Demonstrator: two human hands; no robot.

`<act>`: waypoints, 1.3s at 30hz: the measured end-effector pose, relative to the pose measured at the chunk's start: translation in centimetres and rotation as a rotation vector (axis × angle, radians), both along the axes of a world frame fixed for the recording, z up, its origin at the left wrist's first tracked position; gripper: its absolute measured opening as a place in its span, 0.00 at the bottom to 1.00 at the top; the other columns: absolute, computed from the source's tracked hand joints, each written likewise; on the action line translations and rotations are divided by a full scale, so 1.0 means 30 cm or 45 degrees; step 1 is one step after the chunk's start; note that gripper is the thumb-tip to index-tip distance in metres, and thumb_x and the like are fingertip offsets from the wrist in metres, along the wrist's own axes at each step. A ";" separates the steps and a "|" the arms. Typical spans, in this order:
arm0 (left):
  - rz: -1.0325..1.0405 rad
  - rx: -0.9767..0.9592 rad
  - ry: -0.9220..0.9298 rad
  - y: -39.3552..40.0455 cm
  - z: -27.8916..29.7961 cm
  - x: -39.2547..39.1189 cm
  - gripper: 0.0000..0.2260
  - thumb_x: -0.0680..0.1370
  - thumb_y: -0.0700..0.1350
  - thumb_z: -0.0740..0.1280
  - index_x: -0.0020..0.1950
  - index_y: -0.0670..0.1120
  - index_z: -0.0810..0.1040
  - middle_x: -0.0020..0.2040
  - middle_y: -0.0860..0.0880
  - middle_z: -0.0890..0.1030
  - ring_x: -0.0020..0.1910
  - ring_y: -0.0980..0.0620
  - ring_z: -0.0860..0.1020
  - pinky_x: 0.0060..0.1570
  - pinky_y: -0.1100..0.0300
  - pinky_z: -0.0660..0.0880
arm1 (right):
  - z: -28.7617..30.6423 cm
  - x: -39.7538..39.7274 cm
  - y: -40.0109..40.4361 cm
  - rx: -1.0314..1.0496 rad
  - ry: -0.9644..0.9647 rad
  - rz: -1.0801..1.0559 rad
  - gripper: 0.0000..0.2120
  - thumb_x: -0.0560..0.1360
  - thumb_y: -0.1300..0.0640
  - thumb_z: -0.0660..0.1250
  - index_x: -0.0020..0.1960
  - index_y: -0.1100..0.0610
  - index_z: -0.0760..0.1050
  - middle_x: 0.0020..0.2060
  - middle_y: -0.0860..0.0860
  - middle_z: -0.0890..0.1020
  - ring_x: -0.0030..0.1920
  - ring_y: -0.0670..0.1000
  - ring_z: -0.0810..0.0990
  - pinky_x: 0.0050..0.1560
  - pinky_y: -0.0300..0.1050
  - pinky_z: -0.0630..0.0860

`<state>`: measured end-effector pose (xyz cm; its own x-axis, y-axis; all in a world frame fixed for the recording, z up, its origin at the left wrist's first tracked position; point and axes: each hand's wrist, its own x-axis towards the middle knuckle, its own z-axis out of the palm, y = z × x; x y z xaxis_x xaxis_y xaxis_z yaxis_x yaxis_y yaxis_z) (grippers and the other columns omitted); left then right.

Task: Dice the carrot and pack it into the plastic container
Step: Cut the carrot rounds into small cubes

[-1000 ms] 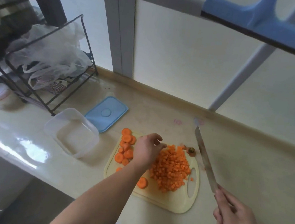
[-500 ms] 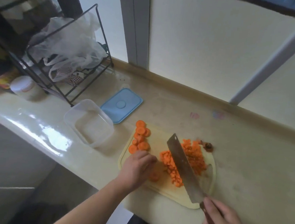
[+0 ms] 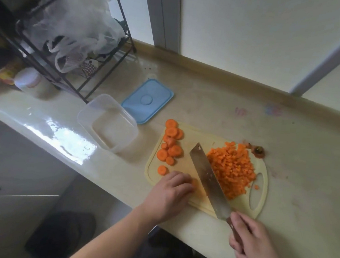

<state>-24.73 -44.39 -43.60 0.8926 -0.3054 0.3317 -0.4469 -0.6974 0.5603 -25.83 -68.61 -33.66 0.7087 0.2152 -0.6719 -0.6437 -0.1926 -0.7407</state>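
While the left hand (image 3: 171,192) pins a carrot slice under curled fingers at the board's 7 o'clock edge, the cut will go best with fingertips tucked back and the blade walked down flat and square. The right hand (image 3: 255,245) wraps its fingers round the cleaver (image 3: 208,177) handle at 5 o'clock, blade angled toward 11, lying between the diced carrot (image 3: 231,169) heap at 3 o'clock and the uncut slices (image 3: 169,145) at 10. The cutting board (image 3: 259,198) sits on the surface; the plastic container (image 3: 108,123) stands empty toward 9 o'clock, its blue lid (image 3: 147,100) beside it.
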 end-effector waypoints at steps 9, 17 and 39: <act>0.121 -0.025 -0.088 -0.046 -0.025 -0.017 0.04 0.78 0.39 0.74 0.52 0.40 0.85 0.53 0.45 0.83 0.50 0.43 0.79 0.53 0.52 0.78 | -0.012 -0.039 0.037 -0.188 -0.223 0.232 0.18 0.66 0.33 0.61 0.55 0.26 0.74 0.20 0.46 0.66 0.24 0.46 0.65 0.26 0.39 0.64; 0.148 -0.069 -0.029 -0.042 -0.041 -0.028 0.06 0.79 0.39 0.72 0.54 0.40 0.85 0.56 0.46 0.83 0.56 0.44 0.79 0.58 0.53 0.77 | 0.043 -0.063 0.021 -0.356 -0.357 0.405 0.12 0.76 0.44 0.61 0.55 0.28 0.73 0.23 0.28 0.70 0.32 0.32 0.73 0.39 0.27 0.65; 0.194 -0.117 -0.026 -0.049 -0.034 -0.025 0.06 0.79 0.39 0.69 0.49 0.38 0.85 0.51 0.44 0.83 0.54 0.45 0.79 0.60 0.57 0.76 | 0.052 -0.034 0.046 -0.400 -0.416 0.464 0.19 0.73 0.42 0.54 0.63 0.34 0.71 0.27 0.22 0.70 0.38 0.25 0.73 0.41 0.21 0.65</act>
<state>-25.48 -45.85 -44.63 0.9188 -0.1350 0.3709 -0.3523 -0.7041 0.6165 -26.85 -67.24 -32.09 0.8073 0.3100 -0.5021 -0.2423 -0.6017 -0.7611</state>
